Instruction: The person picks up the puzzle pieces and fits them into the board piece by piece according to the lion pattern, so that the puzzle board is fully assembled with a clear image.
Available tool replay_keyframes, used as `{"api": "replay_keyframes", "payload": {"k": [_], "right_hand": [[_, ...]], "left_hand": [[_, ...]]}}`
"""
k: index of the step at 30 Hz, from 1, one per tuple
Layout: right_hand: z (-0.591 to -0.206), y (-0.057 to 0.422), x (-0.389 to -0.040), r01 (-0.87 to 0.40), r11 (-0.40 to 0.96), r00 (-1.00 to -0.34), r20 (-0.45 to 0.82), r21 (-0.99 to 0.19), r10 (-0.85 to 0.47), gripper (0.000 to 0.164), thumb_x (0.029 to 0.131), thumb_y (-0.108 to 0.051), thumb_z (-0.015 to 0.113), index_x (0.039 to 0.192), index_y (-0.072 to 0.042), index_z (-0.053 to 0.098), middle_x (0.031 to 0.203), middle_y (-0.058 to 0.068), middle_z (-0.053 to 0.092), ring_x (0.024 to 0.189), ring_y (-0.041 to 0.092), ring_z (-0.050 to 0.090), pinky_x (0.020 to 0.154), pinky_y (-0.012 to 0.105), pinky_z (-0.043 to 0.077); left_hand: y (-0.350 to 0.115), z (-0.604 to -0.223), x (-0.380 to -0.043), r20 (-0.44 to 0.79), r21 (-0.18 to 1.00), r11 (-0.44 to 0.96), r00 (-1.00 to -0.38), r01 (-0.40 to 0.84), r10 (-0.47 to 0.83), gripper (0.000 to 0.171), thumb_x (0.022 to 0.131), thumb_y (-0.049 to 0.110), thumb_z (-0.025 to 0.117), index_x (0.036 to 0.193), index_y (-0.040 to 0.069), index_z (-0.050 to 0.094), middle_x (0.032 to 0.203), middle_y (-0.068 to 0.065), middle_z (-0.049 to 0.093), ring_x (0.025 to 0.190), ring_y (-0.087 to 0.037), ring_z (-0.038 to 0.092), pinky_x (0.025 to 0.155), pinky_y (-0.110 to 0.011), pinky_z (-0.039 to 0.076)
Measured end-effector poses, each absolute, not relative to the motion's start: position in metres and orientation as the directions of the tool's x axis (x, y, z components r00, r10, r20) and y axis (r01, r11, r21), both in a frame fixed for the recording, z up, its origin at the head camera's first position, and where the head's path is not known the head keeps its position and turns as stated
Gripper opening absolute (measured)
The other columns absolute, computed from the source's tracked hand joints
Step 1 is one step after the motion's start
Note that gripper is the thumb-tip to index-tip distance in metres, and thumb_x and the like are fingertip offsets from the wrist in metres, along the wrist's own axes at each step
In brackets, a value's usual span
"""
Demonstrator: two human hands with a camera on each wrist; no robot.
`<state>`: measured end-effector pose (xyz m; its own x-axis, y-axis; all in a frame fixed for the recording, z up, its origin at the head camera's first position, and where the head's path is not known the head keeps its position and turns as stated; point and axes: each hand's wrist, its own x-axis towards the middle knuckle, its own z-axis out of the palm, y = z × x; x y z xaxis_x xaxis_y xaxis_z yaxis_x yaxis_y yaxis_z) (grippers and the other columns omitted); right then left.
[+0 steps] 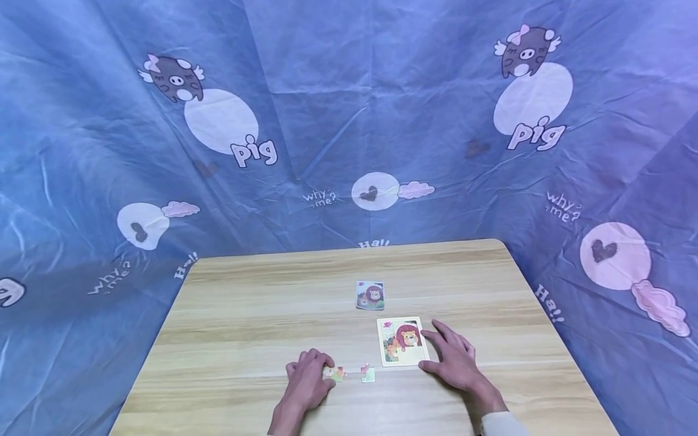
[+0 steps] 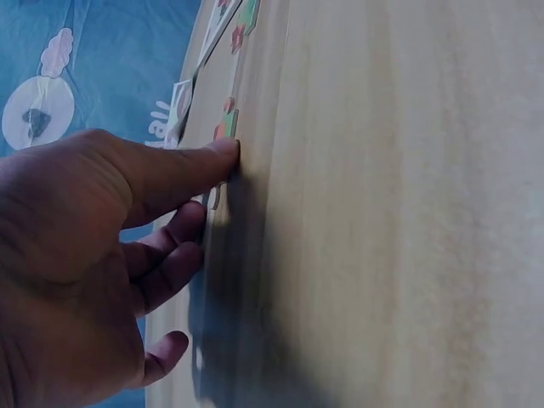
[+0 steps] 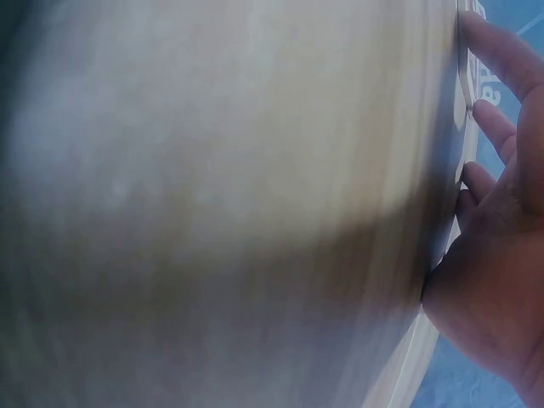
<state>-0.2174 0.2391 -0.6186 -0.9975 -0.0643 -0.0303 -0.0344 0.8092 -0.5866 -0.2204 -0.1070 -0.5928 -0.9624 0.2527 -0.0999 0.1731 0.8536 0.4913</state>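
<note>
My left hand (image 1: 308,383) is low on the table, its thumb and fingers around a small jigsaw piece (image 1: 339,375) with green and orange print. In the left wrist view the thumb (image 2: 212,157) presses at this puzzle piece (image 2: 228,125), partly covering it. Just right of it lies a second jigsaw piece (image 1: 368,373), apart from the hand. A puzzle board (image 1: 413,356) with a partly filled lion picture is farther right, its lower part bare. Along the board's right edge rests my right hand (image 1: 455,361), thumb and forefinger touching the edge, fingers loosely spread.
Behind the board lies a small picture card (image 1: 370,295) showing the same lion. The wooden table (image 1: 245,309) ends at a rounded back edge. A blue cloth (image 1: 327,121) with printed pigs hangs around the back and sides.
</note>
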Motion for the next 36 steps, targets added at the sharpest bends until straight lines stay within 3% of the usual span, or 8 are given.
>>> {"api": "replay_keyframes", "payload": {"k": [6, 14, 24, 36], "right_hand": [[-0.619, 0.240, -0.217, -0.027, 0.810, -0.997, -0.038, -0.586, -0.061, 0.070, 0.070, -0.044, 0.078, 0.133, -0.021, 0.056, 0.154, 0.014, 0.033, 0.139, 0.036, 0.030, 0.102, 0.062, 0.014], [-0.620, 0.238, -0.219, -0.039, 0.811, -0.997, -0.031, -0.584, -0.070, 0.071, 0.071, -0.045, 0.078, 0.133, -0.021, 0.056, 0.154, 0.015, 0.033, 0.139, 0.037, 0.031, 0.101, 0.062, 0.015], [-0.619, 0.238, -0.218, -0.034, 0.812, -0.997, -0.032, -0.582, -0.065, 0.071, 0.071, -0.045, 0.077, 0.134, -0.020, 0.056, 0.155, 0.015, 0.032, 0.139, 0.038, 0.030, 0.102, 0.062, 0.014], [-0.619, 0.238, -0.218, -0.030, 0.818, -0.998, -0.034, -0.575, -0.060, 0.071, 0.071, -0.044, 0.077, 0.134, -0.021, 0.055, 0.155, 0.015, 0.031, 0.139, 0.037, 0.030, 0.103, 0.062, 0.014]], "left_hand": [[-0.105, -0.593, -0.221, -0.140, 0.494, 0.850, -0.948, 0.183, 0.285, 0.030, 0.070, 0.016, 0.077, 0.095, 0.018, 0.061, 0.101, 0.004, 0.055, 0.095, -0.016, 0.044, 0.086, -0.052, 0.030], [-0.107, -0.595, -0.222, -0.101, 0.537, 0.827, -0.960, 0.167, 0.260, 0.031, 0.066, 0.012, 0.076, 0.085, 0.027, 0.057, 0.078, 0.015, 0.051, 0.079, -0.005, 0.041, 0.082, -0.045, 0.026], [-0.106, -0.597, -0.223, -0.050, 0.607, 0.770, -0.958, 0.195, 0.282, 0.017, 0.079, 0.012, 0.070, 0.089, 0.025, 0.063, 0.078, 0.015, 0.059, 0.074, -0.001, 0.044, 0.077, -0.037, 0.028], [-0.087, -0.593, -0.223, 0.035, 0.641, 0.734, -0.964, 0.224, 0.264, 0.015, 0.080, 0.014, 0.069, 0.090, 0.024, 0.065, 0.075, 0.022, 0.055, 0.073, -0.004, 0.049, 0.076, -0.031, 0.033]]}}
